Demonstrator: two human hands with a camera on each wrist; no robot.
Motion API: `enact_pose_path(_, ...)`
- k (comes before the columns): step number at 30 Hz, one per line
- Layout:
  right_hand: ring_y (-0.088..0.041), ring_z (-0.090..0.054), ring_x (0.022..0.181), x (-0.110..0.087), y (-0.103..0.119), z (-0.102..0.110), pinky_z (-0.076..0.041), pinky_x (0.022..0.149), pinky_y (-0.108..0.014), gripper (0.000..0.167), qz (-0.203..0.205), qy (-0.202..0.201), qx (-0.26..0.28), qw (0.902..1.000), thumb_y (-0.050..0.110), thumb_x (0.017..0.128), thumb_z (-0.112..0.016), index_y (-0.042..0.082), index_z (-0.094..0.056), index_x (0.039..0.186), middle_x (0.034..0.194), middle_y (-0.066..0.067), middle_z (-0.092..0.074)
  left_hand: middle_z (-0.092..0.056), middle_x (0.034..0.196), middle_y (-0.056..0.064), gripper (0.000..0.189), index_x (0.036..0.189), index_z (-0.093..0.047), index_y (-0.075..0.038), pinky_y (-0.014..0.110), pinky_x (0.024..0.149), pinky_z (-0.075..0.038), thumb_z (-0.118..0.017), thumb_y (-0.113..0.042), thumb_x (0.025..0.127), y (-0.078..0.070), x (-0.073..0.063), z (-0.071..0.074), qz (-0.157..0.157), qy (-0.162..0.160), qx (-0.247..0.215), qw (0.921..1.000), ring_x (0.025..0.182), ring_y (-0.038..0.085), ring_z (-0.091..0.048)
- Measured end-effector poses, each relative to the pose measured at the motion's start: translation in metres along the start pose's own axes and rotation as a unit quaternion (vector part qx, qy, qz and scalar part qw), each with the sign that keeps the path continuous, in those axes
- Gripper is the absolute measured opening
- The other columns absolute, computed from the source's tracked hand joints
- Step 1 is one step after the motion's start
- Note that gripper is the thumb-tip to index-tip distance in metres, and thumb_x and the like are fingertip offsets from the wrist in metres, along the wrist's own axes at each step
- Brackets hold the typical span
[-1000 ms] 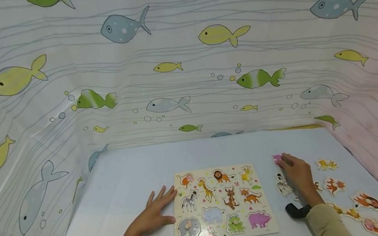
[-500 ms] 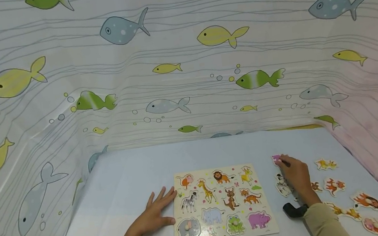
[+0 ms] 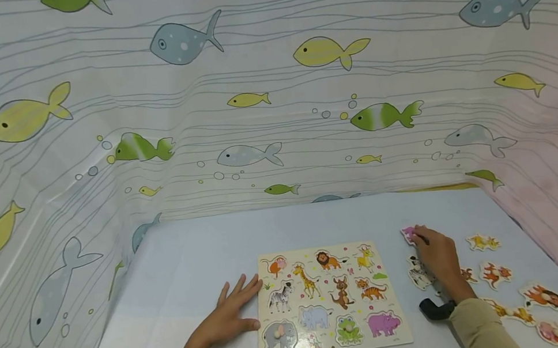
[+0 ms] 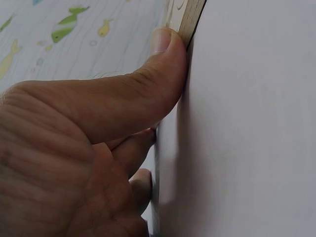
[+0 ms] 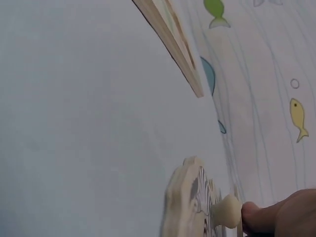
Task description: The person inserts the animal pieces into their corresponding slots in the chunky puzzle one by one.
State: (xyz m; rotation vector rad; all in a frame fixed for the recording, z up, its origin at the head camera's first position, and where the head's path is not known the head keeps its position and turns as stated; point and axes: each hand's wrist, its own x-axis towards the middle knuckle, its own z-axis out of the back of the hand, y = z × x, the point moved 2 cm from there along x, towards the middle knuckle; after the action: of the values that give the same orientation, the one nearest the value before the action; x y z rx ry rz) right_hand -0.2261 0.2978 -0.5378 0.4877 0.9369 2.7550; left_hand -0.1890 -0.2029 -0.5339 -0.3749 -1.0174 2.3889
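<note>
Purple and half hidden, the puzzle piece is lying right of the board, your nearer right hand is pinching it from its near-right side, and your spread left hand is touching the board's left edge.

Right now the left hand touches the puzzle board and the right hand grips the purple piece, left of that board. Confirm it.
No: the head view shows the purple piece right of the puzzle board. The left hand touches the board and the right hand grips the piece.
</note>
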Motion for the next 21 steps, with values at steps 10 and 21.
enact_pose_path(10, -0.046, -0.061, 0.119, -0.016, 0.022, 0.017, -0.050, 0.097, -0.059, 0.024, 0.108, -0.046, 0.013, 0.9930, 0.000, 0.093, -0.066, -0.004, -0.071, 0.116, 0.125, -0.023, -0.068, -0.028, 0.163, 0.016, 0.091, 0.153, -0.039, -0.007, 0.068, 0.118, 0.014, -0.079, -0.032, 0.076, 0.002, 0.001, 0.000, -0.007, 0.000, 0.002, 1.0000, 0.153, 0.047, -0.008)
enact_pose_path(21, -0.040, -0.062, 0.122, -0.054, 0.037, 0.031, -0.047, 0.095, -0.049, 0.035, 0.121, 0.001, -0.011, 0.9926, 0.002, 0.090, -0.069, 0.002, -0.069, 0.125, 0.129, -0.018, -0.067, -0.027, 0.163, 0.015, 0.091, 0.153, -0.039, -0.007, 0.066, 0.119, 0.015, -0.079, -0.031, 0.075, 0.002, 0.001, 0.000, 0.000, 0.002, 0.001, 1.0000, 0.153, 0.046, -0.008)
